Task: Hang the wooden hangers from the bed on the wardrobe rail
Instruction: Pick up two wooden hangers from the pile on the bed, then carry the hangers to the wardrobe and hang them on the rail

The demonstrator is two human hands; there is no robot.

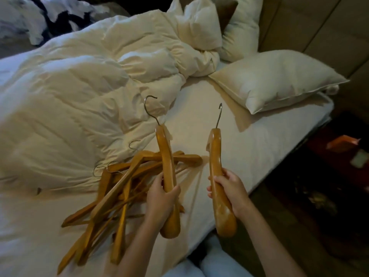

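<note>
Two thick wooden hangers with metal hooks are held above the bed [229,136], hooks pointing away from me. My left hand [162,198] grips the left hanger [165,154] around its lower arm. My right hand [229,189] grips the right hanger [216,156] the same way. A pile of several more wooden hangers [117,186] lies tangled on the sheet just left of my left hand. No wardrobe rail is in view.
A crumpled white duvet [89,86] covers the left and far part of the bed. Pillows [275,78] lie at the head on the right. The bed's right edge drops to a dark floor with an orange object [341,141]. My legs in light trousers [211,262] show at the bottom.
</note>
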